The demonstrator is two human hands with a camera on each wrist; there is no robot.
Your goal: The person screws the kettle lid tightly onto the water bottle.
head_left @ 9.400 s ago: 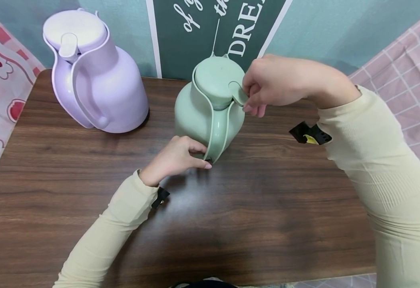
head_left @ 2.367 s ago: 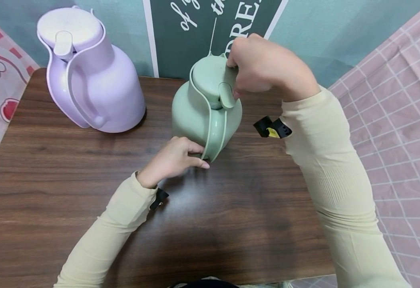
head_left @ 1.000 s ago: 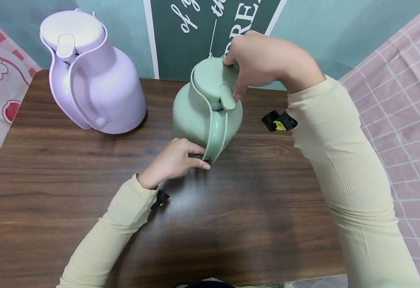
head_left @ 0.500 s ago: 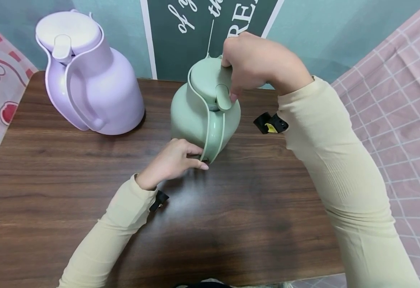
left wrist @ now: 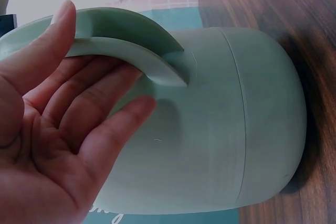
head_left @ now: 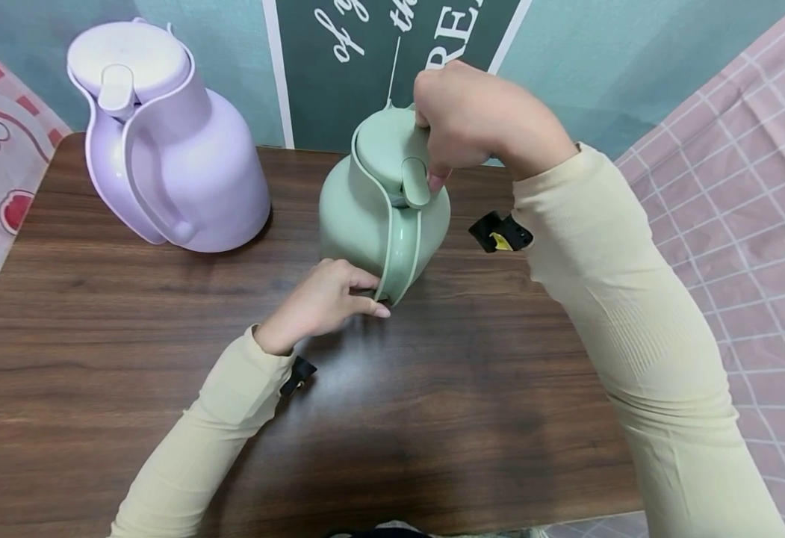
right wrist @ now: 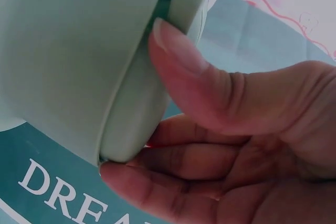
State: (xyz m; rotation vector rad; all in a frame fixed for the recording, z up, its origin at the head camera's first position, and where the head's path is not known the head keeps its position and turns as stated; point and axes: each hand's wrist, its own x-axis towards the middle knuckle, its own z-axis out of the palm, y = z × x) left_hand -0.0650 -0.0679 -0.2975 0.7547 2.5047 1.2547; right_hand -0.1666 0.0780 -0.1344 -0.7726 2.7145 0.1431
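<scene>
A light green thermos jug [head_left: 355, 217] stands upright near the table's back edge. My left hand [head_left: 325, 299] holds the lower part of its handle [head_left: 402, 243], thumb on the near side; in the left wrist view the fingers [left wrist: 100, 95] lie behind the handle. My right hand [head_left: 479, 116] reaches over from the right and grips the round lid [head_left: 385, 146]. The right wrist view has the thumb [right wrist: 184, 56] and forefinger on the lid's rim [right wrist: 134, 114]. The lid's lever [head_left: 415, 183] points towards the handle.
A lilac thermos jug [head_left: 224, 172] of the same shape stands at the back left, its lid on. Behind the brown wooden table [head_left: 466, 418] hangs a teal cloth [head_left: 621, 67] with a dark lettered panel. Pink patterned cloths flank both sides.
Since the earliest frame, the lid's lever has turned clockwise, from lower right towards the handle. My right hand moved from the lever to the lid's rim. My left hand stayed on the handle.
</scene>
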